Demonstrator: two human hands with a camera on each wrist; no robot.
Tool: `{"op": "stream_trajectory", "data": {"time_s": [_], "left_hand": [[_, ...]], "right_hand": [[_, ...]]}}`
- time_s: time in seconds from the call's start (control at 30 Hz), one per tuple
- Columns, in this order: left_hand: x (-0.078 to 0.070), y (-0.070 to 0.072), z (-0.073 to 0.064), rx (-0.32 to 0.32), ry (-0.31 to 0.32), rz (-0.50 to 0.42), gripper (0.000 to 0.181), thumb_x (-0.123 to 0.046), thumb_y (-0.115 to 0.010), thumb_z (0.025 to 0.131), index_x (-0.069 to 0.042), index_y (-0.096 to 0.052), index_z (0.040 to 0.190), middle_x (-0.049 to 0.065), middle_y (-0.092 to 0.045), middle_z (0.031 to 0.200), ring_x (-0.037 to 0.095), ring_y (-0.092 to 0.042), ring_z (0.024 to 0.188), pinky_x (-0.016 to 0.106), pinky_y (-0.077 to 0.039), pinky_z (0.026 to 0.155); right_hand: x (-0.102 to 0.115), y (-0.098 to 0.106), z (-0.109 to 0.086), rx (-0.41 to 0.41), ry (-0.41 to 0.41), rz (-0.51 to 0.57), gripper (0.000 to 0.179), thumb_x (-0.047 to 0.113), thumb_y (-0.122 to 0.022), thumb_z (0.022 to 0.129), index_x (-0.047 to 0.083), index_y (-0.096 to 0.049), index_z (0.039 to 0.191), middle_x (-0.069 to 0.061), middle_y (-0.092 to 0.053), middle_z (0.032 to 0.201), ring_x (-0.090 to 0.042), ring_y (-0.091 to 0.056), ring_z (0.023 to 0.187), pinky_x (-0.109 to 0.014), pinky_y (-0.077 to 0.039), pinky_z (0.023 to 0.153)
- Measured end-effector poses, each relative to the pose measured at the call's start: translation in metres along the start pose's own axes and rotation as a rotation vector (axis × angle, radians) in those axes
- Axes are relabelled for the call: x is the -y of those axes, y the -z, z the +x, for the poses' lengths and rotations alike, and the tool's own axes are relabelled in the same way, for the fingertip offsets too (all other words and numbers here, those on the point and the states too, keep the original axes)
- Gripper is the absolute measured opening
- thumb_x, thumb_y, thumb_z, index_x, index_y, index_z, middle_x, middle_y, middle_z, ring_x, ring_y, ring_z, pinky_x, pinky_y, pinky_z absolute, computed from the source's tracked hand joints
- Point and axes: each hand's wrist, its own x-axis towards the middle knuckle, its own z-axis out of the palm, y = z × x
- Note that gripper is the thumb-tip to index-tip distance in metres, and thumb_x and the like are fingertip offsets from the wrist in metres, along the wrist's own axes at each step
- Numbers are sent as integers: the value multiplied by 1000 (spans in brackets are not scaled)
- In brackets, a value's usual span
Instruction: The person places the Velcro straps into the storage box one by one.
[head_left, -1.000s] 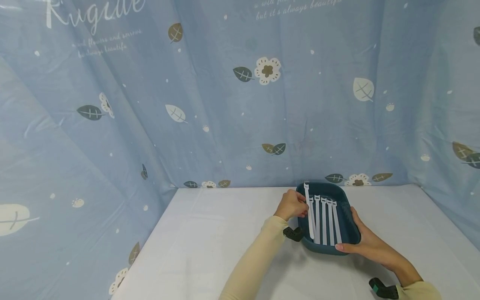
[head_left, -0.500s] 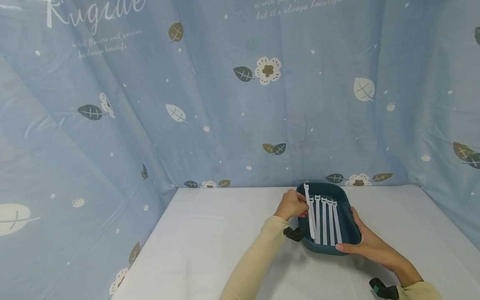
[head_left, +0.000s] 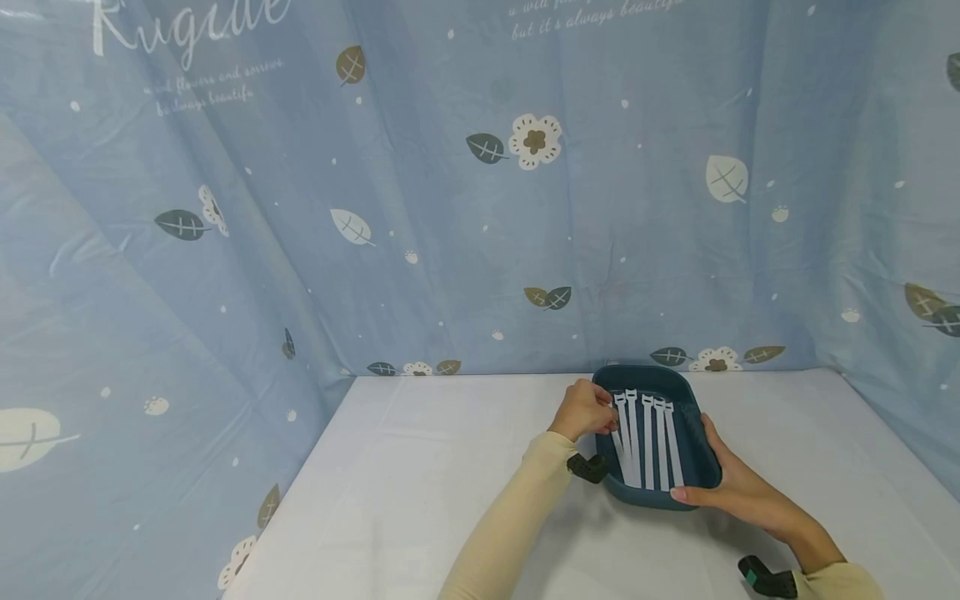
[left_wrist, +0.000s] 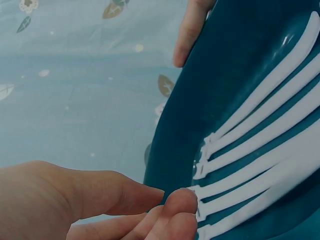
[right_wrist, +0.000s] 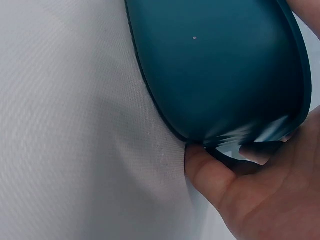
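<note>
A dark teal tray (head_left: 696,433) stands on the white table, holding several white strap-like cable ties (head_left: 647,442) with slotted heads. They lie side by side along its length, the leftmost two meeting lower down. My left hand (head_left: 587,410) is at the tray's left side, its loosely bent fingertips right at the heads of the leftmost ties. In the left wrist view its thumb (left_wrist: 135,195) and fingers have no tie between them. My right hand (head_left: 731,483) grips the tray's near right corner, thumb (right_wrist: 207,170) at the rim and fingers along the right wall.
A white cloth (head_left: 420,483) covers the table. Behind and beside it hangs a blue curtain (head_left: 450,208) printed with leaves and flowers, close to the tray's far end. Dark wrist-worn devices (head_left: 587,468) sit at both sleeves.
The tie at my left fingers stood up past the tray's far left; it now lies lower, in line with the others. Neighbouring ties shifted slightly left. My right hand keeps its place.
</note>
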Motion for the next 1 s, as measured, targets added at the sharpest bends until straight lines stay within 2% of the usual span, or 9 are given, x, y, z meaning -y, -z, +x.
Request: {"op": "stream_trajectory", "data": {"time_s": [0.67, 1.0], "left_hand": [[-1, 4, -4, 1, -11, 8, 30, 1, -74, 90, 9, -71, 119, 8, -73, 88, 20, -77, 69, 26, -65, 64], [-6, 12, -10, -14, -57, -7, 28, 0, -73, 91, 8, -71, 118, 8, -73, 84, 19, -76, 67, 28, -65, 66]], "right_hand": [[1, 0, 1, 10, -23, -8, 133, 36, -78, 88, 15, 34, 157, -33, 21, 167, -67, 2, 149, -89, -14, 109], [-1, 1, 2, 5, -31, -20, 133, 37, -78, 89, 14, 34, 157, -35, 20, 166, -68, 1, 148, -89, -17, 108]]}}
